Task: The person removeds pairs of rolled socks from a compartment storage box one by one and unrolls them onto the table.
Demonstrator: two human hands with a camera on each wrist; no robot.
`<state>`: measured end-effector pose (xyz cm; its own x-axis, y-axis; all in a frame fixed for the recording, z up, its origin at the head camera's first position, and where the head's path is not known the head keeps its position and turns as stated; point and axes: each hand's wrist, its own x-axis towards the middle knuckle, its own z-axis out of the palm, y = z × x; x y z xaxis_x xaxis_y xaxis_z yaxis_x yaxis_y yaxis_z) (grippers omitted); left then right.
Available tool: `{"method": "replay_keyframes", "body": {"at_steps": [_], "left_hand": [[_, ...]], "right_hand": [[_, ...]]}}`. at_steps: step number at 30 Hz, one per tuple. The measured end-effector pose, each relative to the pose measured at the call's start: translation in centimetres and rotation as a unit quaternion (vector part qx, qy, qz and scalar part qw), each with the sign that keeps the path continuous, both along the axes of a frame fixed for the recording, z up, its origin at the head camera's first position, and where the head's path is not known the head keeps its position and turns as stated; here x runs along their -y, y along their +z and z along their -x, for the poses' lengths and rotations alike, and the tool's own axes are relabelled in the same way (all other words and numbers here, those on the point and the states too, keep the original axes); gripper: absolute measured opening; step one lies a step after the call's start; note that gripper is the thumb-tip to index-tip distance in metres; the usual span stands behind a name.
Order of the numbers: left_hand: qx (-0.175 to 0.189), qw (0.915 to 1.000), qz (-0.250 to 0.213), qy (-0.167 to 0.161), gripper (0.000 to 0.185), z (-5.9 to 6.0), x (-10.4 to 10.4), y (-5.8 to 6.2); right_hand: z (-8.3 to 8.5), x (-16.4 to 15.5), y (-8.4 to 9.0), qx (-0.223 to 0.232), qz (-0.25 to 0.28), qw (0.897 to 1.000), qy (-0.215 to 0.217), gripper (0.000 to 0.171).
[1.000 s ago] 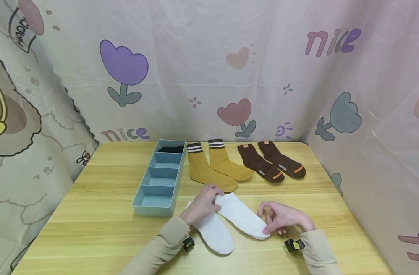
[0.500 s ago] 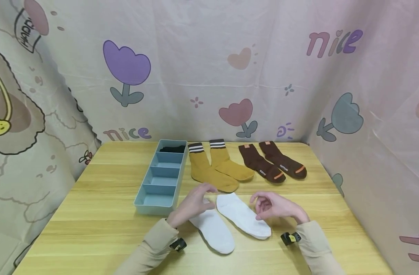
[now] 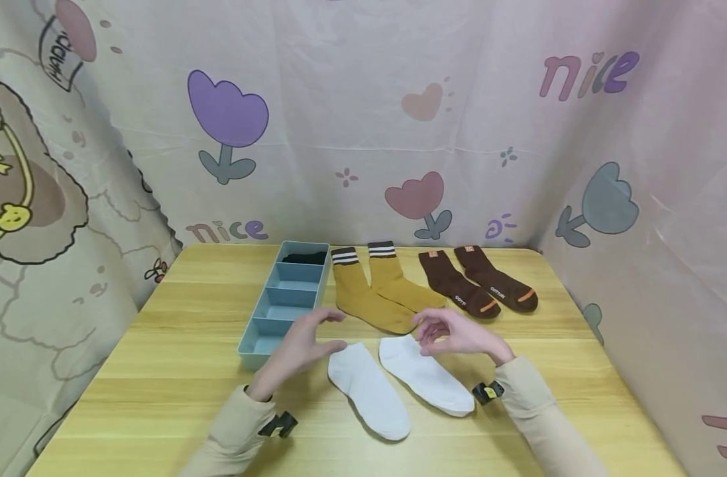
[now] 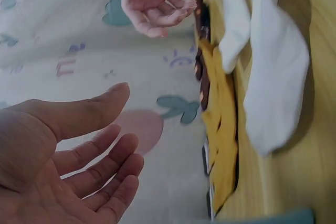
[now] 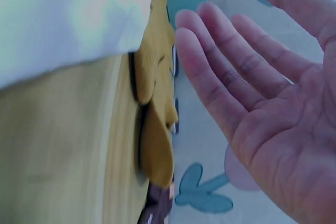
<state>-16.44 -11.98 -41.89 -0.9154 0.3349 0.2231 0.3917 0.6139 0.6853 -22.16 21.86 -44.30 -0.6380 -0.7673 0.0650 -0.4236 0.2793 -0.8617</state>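
Left hand: the left hand is up off the table with its fingers spread and loose. It holds nothing. It hangs between the blue tray and the near white sock.

Right hand: the right hand is also up in the air. Its fingers curl a little but pinch nothing. It is over the far end of the other white sock.

White socks: two white socks, one on the left and one on the right, lie flat side by side on the near part of the wooden table. No hand touches them.

Could go wrong: the left hand is very close to the tray's near corner, so I think it could bump the tray and push it crooked.

Could also go wrong: the yellow socks lie just past both hands. A quick reach could drag one along or mix up the pairs.

Tray: the far box holds something black. The other boxes look bare.

Writing: the cloth wall says "nice" far left and again top right.

Sock words: the brown socks have small white letters and an orange patch, too small to read.
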Motion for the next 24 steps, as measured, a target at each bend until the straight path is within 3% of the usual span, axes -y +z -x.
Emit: {"method": "replay_keyframes", "body": {"at_steps": [12,24], "left_hand": [[-0.015,0.9971,-0.024,0.070,0.045,-0.2,4.9,0.2],[0.012,0.9867,-0.090,0.135,0.049,0.0,9.8,-1.4]], "right_hand": [[2.6,5.1,0.0,0.024,0.022,0.999,0.017,0.055],[4.6,9.2,0.6,0.017,0.029,0.998,0.053,0.056]]}}
